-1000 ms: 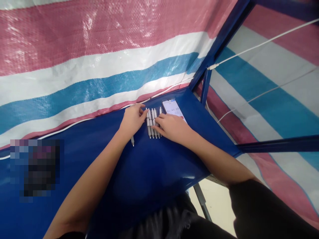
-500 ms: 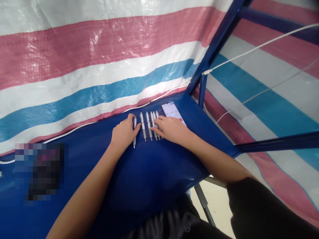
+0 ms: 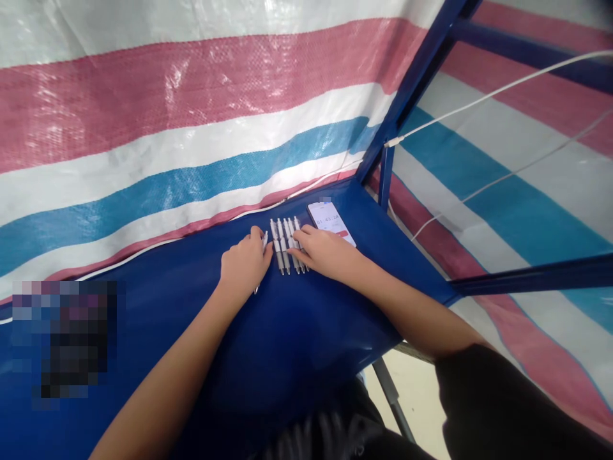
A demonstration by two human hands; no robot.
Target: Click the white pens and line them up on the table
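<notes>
Several white pens with grey grips point(image 3: 278, 248) lie side by side in a row on the blue table point(image 3: 306, 338). My left hand point(image 3: 243, 260) is closed around one more pen point(image 3: 265, 240), just left of the row and slightly tilted; the hand covers its middle. At the row's right end, my right hand point(image 3: 322, 248) has its thumb and fingers closed over the rightmost pens, partly hiding them. A phone point(image 3: 332, 220) with a running timer on its screen lies just beyond my right hand.
A striped plastic sheet point(image 3: 191, 96) hangs behind the table, with a white cable point(image 3: 138, 252) along its foot. Blue metal frame bars point(image 3: 407, 83) rise at the right corner. A blurred-out dark item point(image 3: 76, 345) lies at the left.
The leftmost pens of the row now lie closer together, shifted toward the right ones. My left hand, with its pen, has moved slightly right and its pen tilts more. My right hand stays on the row.
</notes>
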